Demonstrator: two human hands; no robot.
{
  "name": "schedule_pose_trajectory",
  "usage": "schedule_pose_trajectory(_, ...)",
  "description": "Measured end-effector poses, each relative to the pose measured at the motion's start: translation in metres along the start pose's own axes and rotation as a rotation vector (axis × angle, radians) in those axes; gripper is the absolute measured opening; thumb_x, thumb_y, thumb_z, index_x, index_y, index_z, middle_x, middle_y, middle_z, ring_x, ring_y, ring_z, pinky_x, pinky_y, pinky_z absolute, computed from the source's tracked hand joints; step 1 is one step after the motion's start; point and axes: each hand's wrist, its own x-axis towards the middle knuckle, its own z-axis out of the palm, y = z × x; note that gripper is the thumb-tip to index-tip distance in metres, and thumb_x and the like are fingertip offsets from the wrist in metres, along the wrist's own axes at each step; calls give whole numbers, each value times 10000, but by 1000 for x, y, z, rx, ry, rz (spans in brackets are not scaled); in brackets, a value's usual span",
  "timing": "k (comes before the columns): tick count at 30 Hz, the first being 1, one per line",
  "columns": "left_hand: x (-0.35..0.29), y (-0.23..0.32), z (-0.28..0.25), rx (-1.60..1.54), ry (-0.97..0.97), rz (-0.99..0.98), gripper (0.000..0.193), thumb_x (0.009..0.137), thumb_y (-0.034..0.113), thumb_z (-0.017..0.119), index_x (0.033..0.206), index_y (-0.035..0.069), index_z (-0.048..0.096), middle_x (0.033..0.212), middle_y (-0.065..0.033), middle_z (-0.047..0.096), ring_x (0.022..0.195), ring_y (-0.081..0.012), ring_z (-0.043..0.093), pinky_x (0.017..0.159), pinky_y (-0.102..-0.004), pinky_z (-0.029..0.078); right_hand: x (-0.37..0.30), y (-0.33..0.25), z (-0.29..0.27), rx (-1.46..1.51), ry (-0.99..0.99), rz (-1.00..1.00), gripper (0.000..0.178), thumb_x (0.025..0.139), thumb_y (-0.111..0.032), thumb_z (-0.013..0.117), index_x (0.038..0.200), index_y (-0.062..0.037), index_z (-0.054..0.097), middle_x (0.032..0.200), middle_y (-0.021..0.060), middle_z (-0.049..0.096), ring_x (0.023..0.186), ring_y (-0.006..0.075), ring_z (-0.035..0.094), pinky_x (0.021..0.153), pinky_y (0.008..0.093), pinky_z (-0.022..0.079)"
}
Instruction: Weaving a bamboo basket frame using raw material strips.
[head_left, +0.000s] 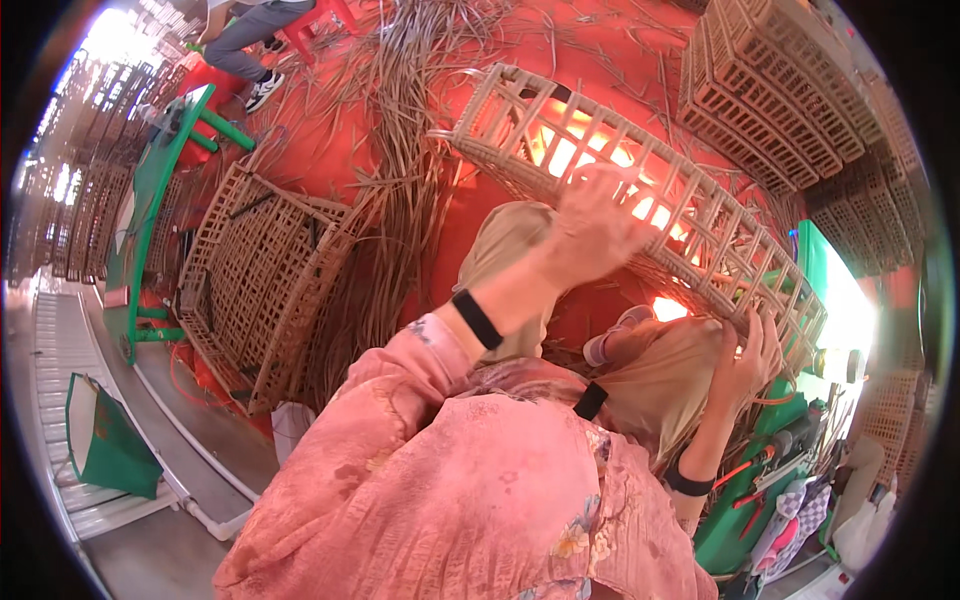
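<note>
A long, open-lattice woven basket (pixel 700 200) lies across my lap, slanting from upper left to lower right. Bright light comes through its gaps. My left hand (pixel 600 225) is over the basket's near side, left of its middle; glare and blur hide what its fingers do. Toward the basket's lower right end, my right hand (pixel 745 365) has its fingers bent round the near edge. Loose strand ends stick out at the basket's left corner. Both wrists wear black bands, and the sleeves are pink and patterned.
Long dry weaving strands (pixel 400 150) lie heaped on the red floor. Another woven basket (pixel 265 270) stands at left, beside a green table (pixel 150 220). Stacked baskets (pixel 770 90) rise at upper right. A person's leg (pixel 245 45) shows at upper left. Tools (pixel 770 450) lie at lower right.
</note>
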Motion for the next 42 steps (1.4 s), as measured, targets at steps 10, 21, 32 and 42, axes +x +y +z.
schedule_pose_trajectory(10, -10, -130, -71, 152, 183, -491, 565, 914, 389, 646, 1304, -6, 543, 1234, -190, 598, 1183, -371, 539, 1028, -462, 376, 21, -53, -16, 203, 218, 35, 372, 835, -180, 763, 1182, -96, 660, 1310, 108, 582, 1240, 323, 526, 1054, 468, 407)
schedule_pose_trajectory(21, -49, -90, -78, -271, 268, -675, 653, 916, 379, 633, 1372, -61, 474, 1306, -257, 577, 1249, -360, 545, 1055, -417, 411, 73, -227, 30, 465, -17, -577, 425, 887, -292, 712, 1247, -87, 620, 1318, 104, 570, 1196, 302, 540, 997, 452, 395)
schedule_pose_trajectory(32, -400, -249, -45, -222, -291, -1592, 504, 886, 440, 615, 1211, 59, 676, 1339, -217, 585, 1282, -349, 520, 1070, -438, 408, 92, -245, 57, 228, 159, -692, 506, 879, -403, 733, 1248, -72, 628, 1288, 74, 624, 1164, 295, 581, 982, 410, 429)
schedule_pose_trajectory(42, -446, -312, -8, 341, -739, -1454, 415, 889, 339, 664, 1262, 159, 656, 1489, -121, 429, 1358, -348, 395, 1084, -585, 328, 98, -245, 59, 169, 3, -695, 593, 862, -301, 759, 1310, 12, 527, 1332, 195, 577, 1228, 374, 544, 1047, 458, 404)
